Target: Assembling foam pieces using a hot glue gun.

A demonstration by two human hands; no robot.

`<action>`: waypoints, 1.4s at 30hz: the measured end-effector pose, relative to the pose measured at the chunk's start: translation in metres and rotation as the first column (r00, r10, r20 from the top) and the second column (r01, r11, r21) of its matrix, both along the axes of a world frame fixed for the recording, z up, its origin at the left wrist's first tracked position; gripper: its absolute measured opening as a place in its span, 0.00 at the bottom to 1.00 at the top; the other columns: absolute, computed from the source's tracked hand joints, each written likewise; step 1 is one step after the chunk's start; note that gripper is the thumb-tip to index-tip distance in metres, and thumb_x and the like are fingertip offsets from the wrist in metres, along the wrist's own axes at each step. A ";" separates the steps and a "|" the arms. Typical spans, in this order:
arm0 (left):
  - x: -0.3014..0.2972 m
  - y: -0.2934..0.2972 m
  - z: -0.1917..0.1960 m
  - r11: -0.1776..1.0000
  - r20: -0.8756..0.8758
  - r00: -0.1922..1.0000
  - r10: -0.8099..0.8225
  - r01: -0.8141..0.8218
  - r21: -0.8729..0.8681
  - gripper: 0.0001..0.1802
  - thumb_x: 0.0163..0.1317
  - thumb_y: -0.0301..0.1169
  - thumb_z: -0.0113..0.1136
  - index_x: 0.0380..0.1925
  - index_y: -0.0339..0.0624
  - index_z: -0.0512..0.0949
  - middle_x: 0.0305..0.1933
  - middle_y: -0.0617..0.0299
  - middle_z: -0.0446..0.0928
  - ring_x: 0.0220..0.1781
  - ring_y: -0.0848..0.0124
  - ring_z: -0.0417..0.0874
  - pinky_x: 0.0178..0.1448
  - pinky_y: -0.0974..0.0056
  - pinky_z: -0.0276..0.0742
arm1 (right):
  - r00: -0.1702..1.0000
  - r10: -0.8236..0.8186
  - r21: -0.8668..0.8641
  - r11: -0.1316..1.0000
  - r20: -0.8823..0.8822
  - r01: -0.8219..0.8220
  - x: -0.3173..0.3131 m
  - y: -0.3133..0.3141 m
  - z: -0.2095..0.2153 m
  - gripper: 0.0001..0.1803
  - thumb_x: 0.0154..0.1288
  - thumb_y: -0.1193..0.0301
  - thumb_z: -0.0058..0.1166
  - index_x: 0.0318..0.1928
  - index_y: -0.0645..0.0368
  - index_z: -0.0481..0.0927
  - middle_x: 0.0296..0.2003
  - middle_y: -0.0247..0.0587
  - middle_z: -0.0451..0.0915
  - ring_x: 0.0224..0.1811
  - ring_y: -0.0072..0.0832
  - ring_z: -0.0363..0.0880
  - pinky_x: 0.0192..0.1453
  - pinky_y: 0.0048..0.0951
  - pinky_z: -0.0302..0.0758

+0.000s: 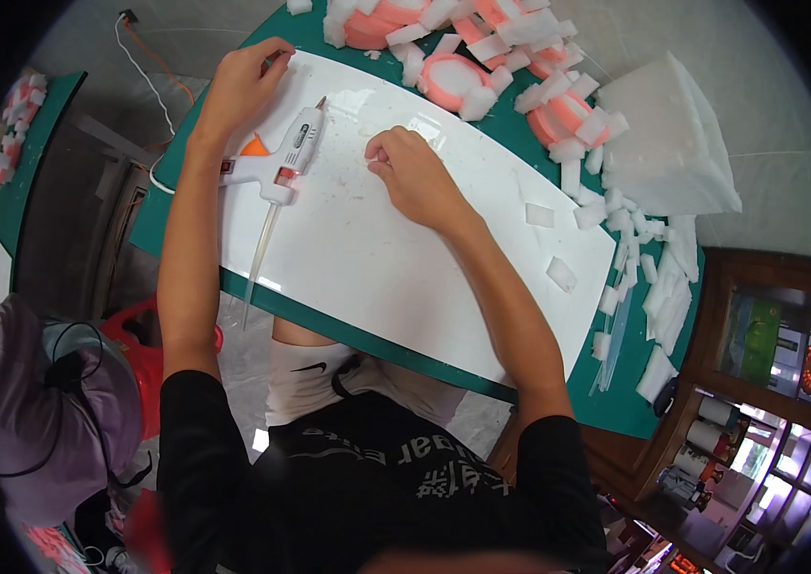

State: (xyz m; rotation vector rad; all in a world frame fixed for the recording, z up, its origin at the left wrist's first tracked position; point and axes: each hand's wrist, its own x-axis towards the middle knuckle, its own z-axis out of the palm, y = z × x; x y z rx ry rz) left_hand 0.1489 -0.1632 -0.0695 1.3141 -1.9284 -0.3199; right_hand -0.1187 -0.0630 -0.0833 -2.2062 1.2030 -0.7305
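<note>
My left hand (251,84) is at the far left corner of a white board (377,277). Its fingers are curled and pinched at the board's edge; whatever they may hold is too small to tell. Over the middle of the board, my right hand (410,172) has its thumb and fingers drawn together, with their contents hidden. Between my arms lies a white and grey hot glue gun (289,158) with an orange trigger, its nozzle pointing away from me. A long translucent glue stick (262,249) juts from its rear over the board's near edge.
Pink rings with white foam blocks (453,81) crowd the far side of the green table (587,402). A big white foam block (664,134) stands at the far right. Loose foam pieces (560,275) and clear glue sticks (613,335) lie to the right.
</note>
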 end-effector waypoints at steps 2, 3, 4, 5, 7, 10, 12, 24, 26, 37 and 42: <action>0.001 -0.003 -0.003 1.000 0.008 1.000 -0.008 0.008 -0.022 0.11 0.66 0.30 0.58 0.44 0.38 0.80 0.36 0.50 0.84 0.34 0.62 0.85 0.43 0.62 0.78 | 1.000 0.007 -0.063 0.998 -0.009 -0.007 0.000 0.000 -0.004 0.06 0.63 0.77 0.56 0.40 0.61 0.75 0.40 0.47 0.75 0.46 0.42 0.72 0.53 0.37 0.70; 0.002 -0.004 -0.004 0.999 0.021 1.000 -0.011 0.012 -0.038 0.10 0.68 0.30 0.58 0.44 0.37 0.80 0.33 0.53 0.83 0.33 0.69 0.84 0.41 0.65 0.77 | 1.000 0.000 -0.069 0.998 -0.014 -0.001 0.000 0.000 -0.006 0.06 0.63 0.77 0.56 0.40 0.61 0.75 0.40 0.47 0.75 0.46 0.42 0.72 0.53 0.37 0.70; 0.003 -0.003 -0.004 0.999 0.016 1.000 -0.021 0.021 -0.041 0.10 0.68 0.30 0.58 0.44 0.37 0.80 0.33 0.53 0.83 0.33 0.69 0.84 0.41 0.65 0.77 | 1.000 0.015 -0.104 0.994 0.002 -0.015 0.002 0.000 -0.008 0.06 0.63 0.77 0.56 0.40 0.60 0.75 0.40 0.47 0.74 0.46 0.43 0.72 0.53 0.37 0.69; 0.004 -0.001 -0.005 1.000 0.000 1.000 -0.009 0.009 -0.028 0.10 0.68 0.30 0.58 0.44 0.37 0.80 0.33 0.53 0.83 0.32 0.69 0.84 0.41 0.65 0.77 | 0.999 0.031 -0.140 0.990 0.018 -0.028 0.003 0.001 -0.009 0.06 0.63 0.78 0.56 0.40 0.60 0.74 0.40 0.47 0.74 0.46 0.44 0.71 0.53 0.38 0.69; 0.003 -0.001 -0.004 1.000 -0.018 1.000 -0.001 0.001 -0.014 0.10 0.68 0.30 0.58 0.44 0.37 0.80 0.33 0.53 0.83 0.32 0.69 0.83 0.41 0.66 0.77 | 1.000 0.008 -0.144 0.990 0.017 -0.005 0.009 0.004 -0.010 0.06 0.62 0.77 0.56 0.39 0.60 0.74 0.39 0.47 0.73 0.45 0.44 0.70 0.52 0.39 0.69; 0.004 -0.003 -0.004 1.000 0.017 1.000 0.009 -0.009 0.009 0.10 0.68 0.30 0.57 0.44 0.36 0.80 0.33 0.53 0.83 0.33 0.69 0.84 0.41 0.66 0.77 | 0.999 -0.036 -0.142 0.989 0.013 0.037 0.011 0.006 -0.009 0.06 0.62 0.77 0.57 0.39 0.59 0.74 0.38 0.46 0.72 0.44 0.44 0.70 0.50 0.39 0.69; 0.004 -0.007 -0.006 1.000 0.007 1.000 -0.007 0.007 -0.004 0.10 0.68 0.29 0.57 0.45 0.36 0.80 0.33 0.53 0.84 0.34 0.69 0.85 0.42 0.66 0.78 | 0.998 -0.061 -0.139 0.988 0.008 0.062 0.013 0.007 -0.010 0.06 0.63 0.77 0.56 0.39 0.58 0.74 0.39 0.46 0.72 0.44 0.43 0.70 0.49 0.39 0.69; 0.003 -0.001 -0.003 1.000 -0.015 1.000 -0.002 0.003 0.024 0.10 0.66 0.30 0.58 0.43 0.38 0.80 0.36 0.49 0.83 0.32 0.60 0.83 0.40 0.60 0.77 | 0.995 -0.099 -0.184 0.978 0.021 0.101 0.017 0.006 -0.015 0.05 0.63 0.77 0.54 0.37 0.59 0.72 0.38 0.46 0.71 0.43 0.43 0.70 0.47 0.40 0.68; 0.002 0.000 -0.004 1.000 -0.017 1.000 -0.002 0.002 0.005 0.10 0.66 0.30 0.58 0.44 0.38 0.80 0.36 0.49 0.83 0.33 0.60 0.84 0.40 0.60 0.77 | 0.995 -0.095 -0.222 0.970 0.024 0.098 0.019 0.007 -0.016 0.04 0.63 0.77 0.54 0.37 0.59 0.72 0.37 0.46 0.71 0.43 0.43 0.70 0.47 0.40 0.68; 0.000 -0.003 -0.002 1.000 0.002 1.000 0.000 0.000 0.004 0.10 0.66 0.31 0.58 0.43 0.40 0.81 0.34 0.49 0.83 0.32 0.58 0.84 0.40 0.59 0.78 | 0.996 -0.089 -0.190 0.978 -0.011 0.085 0.014 0.006 -0.012 0.05 0.62 0.76 0.56 0.37 0.60 0.74 0.38 0.47 0.71 0.43 0.44 0.70 0.48 0.40 0.69; -0.001 0.000 0.002 1.000 -0.005 1.000 -0.006 0.006 -0.002 0.10 0.66 0.31 0.58 0.43 0.39 0.82 0.35 0.49 0.84 0.33 0.57 0.85 0.41 0.60 0.78 | 1.000 -0.022 -0.156 0.988 -0.021 0.019 0.009 0.010 -0.008 0.06 0.61 0.76 0.57 0.37 0.60 0.74 0.38 0.47 0.71 0.43 0.43 0.70 0.49 0.39 0.69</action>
